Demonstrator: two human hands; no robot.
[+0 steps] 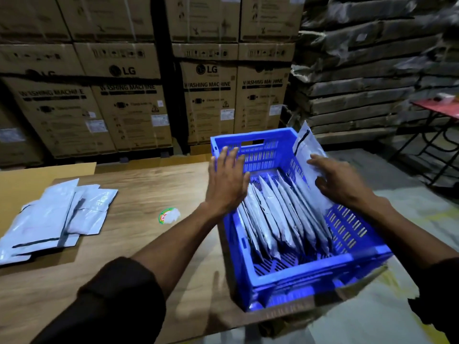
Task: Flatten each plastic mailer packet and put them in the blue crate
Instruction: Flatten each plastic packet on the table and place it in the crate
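Warehouse table, washing-machine cartons behind. Blue crate point(293, 276) sits at the table's right end. Your right hand point(345, 180) pinches one mailer point(308, 150) against the crate's right wall; your left hand point(227, 180) hovers flat, fingers straight and close together, over the crate's far-left corner. Risk: filed row point(278, 219), roughly eight packets, slumps leftward as you insert. Loose pile point(52, 217) left of crate: about five.

Single head cam, wide-angle, looking forward and down, close over the table point(149, 184), blue crate point(298, 276) at 4 o'clock, stacked cartons point(129, 108) far at 12.
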